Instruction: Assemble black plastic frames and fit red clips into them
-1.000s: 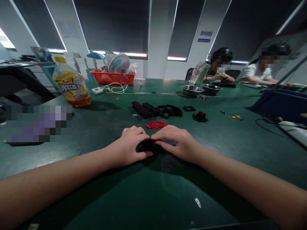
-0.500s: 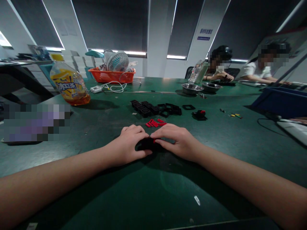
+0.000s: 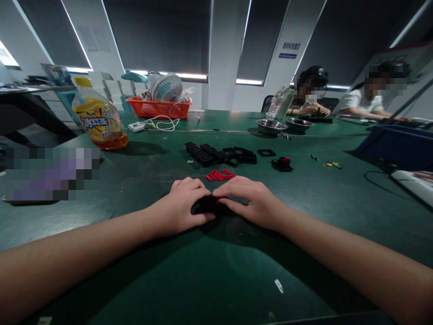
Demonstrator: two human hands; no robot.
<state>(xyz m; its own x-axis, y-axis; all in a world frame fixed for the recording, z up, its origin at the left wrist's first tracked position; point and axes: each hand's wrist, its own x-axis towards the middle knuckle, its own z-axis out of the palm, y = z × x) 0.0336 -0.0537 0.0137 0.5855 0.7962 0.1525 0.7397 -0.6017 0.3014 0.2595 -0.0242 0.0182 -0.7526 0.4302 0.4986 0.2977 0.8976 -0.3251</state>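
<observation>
My left hand [image 3: 186,204] curls around a black plastic part [image 3: 205,206], its thumb along the near side and its fingers on the far side. From the other side, my right hand [image 3: 254,198] pinches a small red piece [image 3: 218,200] against that part with thumb and fingertips. Much of the black part is dark and covered by the fingers. Just beyond my hands lies a loose group of small red pieces [image 3: 219,175]. Behind them are black blocks [image 3: 204,154], flat black frames [image 3: 240,155] and a black piece with a red top [image 3: 282,164].
On the green table [image 3: 216,280] stand a drink bottle [image 3: 101,119] at left, an orange basket [image 3: 157,108] with a fan, and metal bowls [image 3: 271,127]. A blue bin [image 3: 399,142] is at right. Two people sit at the far right.
The view has shifted very slightly. Both hands keep nearly the same hold on the black part and the red piece.
</observation>
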